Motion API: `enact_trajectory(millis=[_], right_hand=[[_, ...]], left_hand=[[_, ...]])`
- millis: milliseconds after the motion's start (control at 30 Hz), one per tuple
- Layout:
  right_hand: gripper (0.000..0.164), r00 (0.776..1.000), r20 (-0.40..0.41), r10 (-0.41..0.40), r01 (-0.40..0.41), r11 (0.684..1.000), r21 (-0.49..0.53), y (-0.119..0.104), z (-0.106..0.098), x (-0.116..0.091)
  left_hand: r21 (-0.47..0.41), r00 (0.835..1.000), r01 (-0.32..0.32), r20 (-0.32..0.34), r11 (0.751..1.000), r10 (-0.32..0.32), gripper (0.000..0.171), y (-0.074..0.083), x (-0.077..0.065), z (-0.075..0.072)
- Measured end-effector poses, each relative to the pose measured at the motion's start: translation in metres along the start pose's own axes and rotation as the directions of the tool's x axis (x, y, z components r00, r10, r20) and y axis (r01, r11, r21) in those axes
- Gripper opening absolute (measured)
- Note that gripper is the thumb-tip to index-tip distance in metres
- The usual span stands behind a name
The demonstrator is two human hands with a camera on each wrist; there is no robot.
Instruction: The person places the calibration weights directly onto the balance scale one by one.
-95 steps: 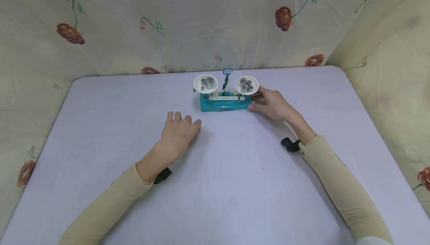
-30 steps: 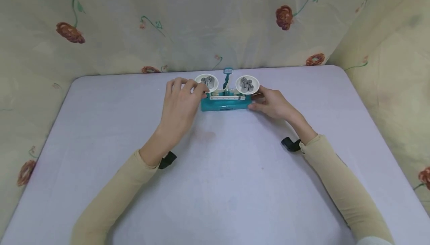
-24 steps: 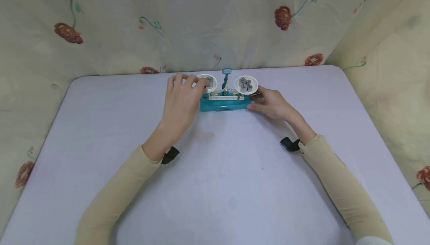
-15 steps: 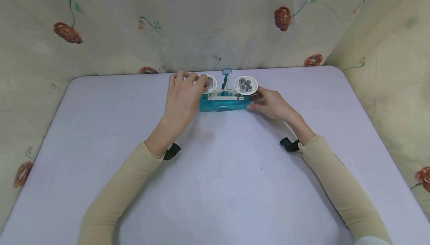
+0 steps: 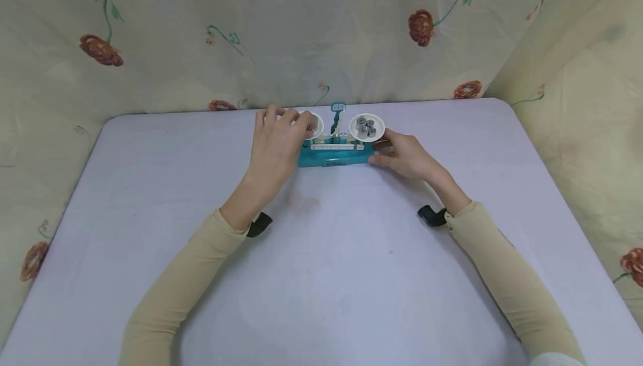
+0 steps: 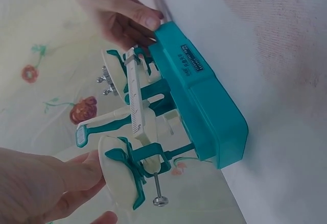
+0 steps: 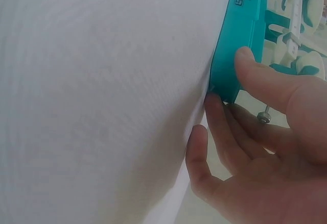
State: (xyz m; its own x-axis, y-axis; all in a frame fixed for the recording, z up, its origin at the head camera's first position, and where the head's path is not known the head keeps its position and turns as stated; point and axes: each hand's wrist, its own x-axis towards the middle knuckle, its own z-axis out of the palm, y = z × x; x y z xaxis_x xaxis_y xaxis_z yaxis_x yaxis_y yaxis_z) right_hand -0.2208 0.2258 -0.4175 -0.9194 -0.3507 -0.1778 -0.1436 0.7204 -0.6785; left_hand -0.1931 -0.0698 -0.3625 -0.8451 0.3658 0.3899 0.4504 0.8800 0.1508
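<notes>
A teal balance scale [image 5: 335, 157] with two white pans stands near the table's back edge. My left hand [image 5: 275, 145] reaches over the left pan [image 5: 321, 126], fingers bent down into it. In the left wrist view, that hand's thumb and fingers go behind the pan [image 6: 118, 180], which hides the fingertips and whatever they touch there. On the right pan [image 5: 379, 133] sit several small metal weights [image 5: 365, 128]. My right hand [image 5: 408, 155] grips the right end of the base; in the right wrist view its thumb lies on the teal side [image 7: 223, 73], other fingers around the end.
A pale cloth covers the table [image 5: 341, 277]. Behind it hangs a cream curtain [image 5: 311, 31] with a flower print, close to the scale; another stretch borders the right side. Black camera mounts [image 5: 432, 216] jut from beneath both wrists.
My left hand has moved forward and right from the table onto the left pan, where several metal weights showed earlier; now it largely covers them. My right hand keeps its grip on the scale.
</notes>
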Motion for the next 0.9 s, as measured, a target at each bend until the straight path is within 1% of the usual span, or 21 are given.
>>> enact_trajectory(millis=[133, 267, 467, 633, 767, 900], right_hand=[[0.066, 1.000, -0.004, -0.001, 0.001, 1.000, -0.008, -0.001, 0.000, -0.001], [0.066, 1.000, -0.005, -0.001, 0.001, 1.000, -0.016, 0.000, -0.001, 0.000], [0.066, 1.000, -0.009, 0.005, -0.005, 1.000, -0.010, 0.001, -0.002, 0.000], [0.066, 1.000, -0.011, 0.015, -0.015, 1.000, 0.000, 0.002, 0.000, -0.001], [0.067, 1.000, -0.009, 0.010, -0.010, 1.000, -0.003, 0.002, -0.002, -0.003], [0.071, 1.000, 0.000, 0.010, -0.010, 1.000, -0.007, 0.003, -0.003, -0.003]], left_hand=[[0.008, 1.000, 0.001, 0.007, 1.000, -0.001, 0.020, -0.001, -0.001, -0.001], [0.006, 1.000, -0.001, -0.004, 1.000, 0.001, 0.019, -0.001, -0.002, -0.001], [-0.027, 0.999, -0.015, -0.036, 1.000, 0.014, 0.017, -0.002, -0.004, -0.001], [-0.050, 0.999, -0.025, -0.048, 0.998, 0.023, 0.018, -0.003, -0.007, -0.001], [-0.063, 0.999, -0.005, -0.051, 0.998, 0.002, 0.022, -0.003, -0.010, -0.001], [-0.073, 0.998, 0.024, -0.057, 0.997, -0.028, 0.033, -0.006, -0.017, 0.000]])
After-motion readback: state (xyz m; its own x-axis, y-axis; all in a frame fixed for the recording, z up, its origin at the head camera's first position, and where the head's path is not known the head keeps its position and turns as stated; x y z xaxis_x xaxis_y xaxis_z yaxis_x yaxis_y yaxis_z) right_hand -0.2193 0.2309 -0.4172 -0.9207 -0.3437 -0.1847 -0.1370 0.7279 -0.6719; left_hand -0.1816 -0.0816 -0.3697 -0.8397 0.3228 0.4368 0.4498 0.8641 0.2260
